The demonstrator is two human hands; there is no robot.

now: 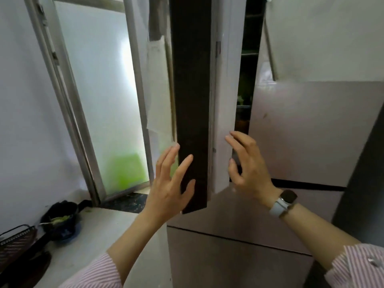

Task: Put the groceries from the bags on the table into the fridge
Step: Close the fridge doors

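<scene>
The fridge [301,132] fills the right half of the view, pale pink-grey. Its upper left door [193,100] stands partly ajar and edge-on to me, with a dark outer face and a white inner edge. Through the narrow gap I glimpse dim shelves [246,84] with something green on them. My left hand [170,183] has its fingers spread against the door's dark outer face near its lower end. My right hand [247,163], with a watch on the wrist, curls its fingers around the door's white inner edge. No groceries or bags show.
A frosted-glass door [99,96] in a metal frame stands left of the fridge. On the white counter [116,231] at lower left sits a dark pot [60,221] with greens in it, beside a wire rack [16,238]. The fridge's lower drawers [239,256] are closed.
</scene>
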